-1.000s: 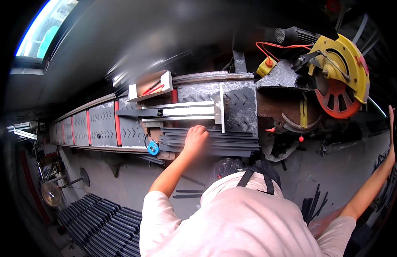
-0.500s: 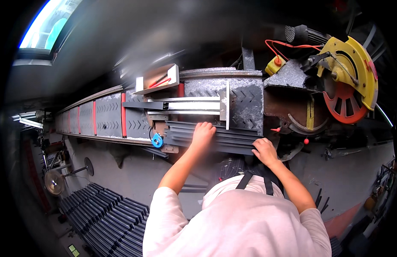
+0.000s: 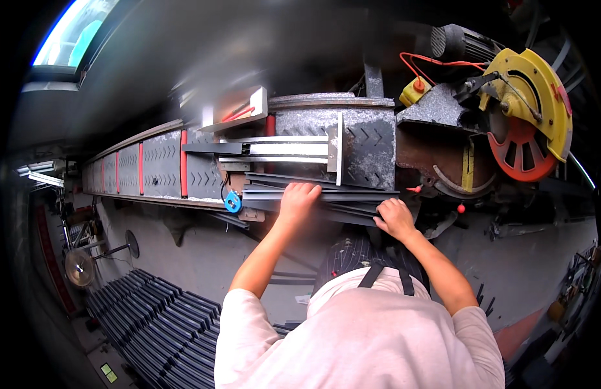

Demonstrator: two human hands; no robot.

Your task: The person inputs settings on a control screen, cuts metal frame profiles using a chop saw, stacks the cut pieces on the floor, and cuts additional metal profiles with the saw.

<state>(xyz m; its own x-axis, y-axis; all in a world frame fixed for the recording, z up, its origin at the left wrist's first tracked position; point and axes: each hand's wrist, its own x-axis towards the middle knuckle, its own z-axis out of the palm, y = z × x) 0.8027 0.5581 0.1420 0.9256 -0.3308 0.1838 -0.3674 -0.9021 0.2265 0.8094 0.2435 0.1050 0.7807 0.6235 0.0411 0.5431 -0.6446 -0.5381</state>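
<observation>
Grey and slotted, a long workbench (image 3: 372,139) is running across the dim room, and dark strips (image 3: 355,196) are lying fanned along its near side; clock directions here are counting from those strips. Above their middle, the left hand (image 3: 300,198) is gripping some of them, its fingers bent over their far edges, the thumb hidden. At their 4 o'clock end, the right hand (image 3: 394,217) is resting with curled fingers; whether it is pinching or only steadying them, I cannot tell. Just beside the strips, a blue tape measure (image 3: 233,201) is lying at 9 o'clock. Silver rails (image 3: 281,150) are sitting toward 11, joining a pale crossbar (image 3: 340,149) at 12, while a white box (image 3: 258,104) is standing beyond the rails. Farther out, a yellow-guarded saw (image 3: 530,78) is looming at 2 o'clock and stacked dark profiles (image 3: 157,324) are filling 8. Because the strips are crossing at uneven angles, uneven finger pressure could be sending loose ones sliding toward 6 o'clock, and their thin edges could be nicking bare fingertips.
</observation>
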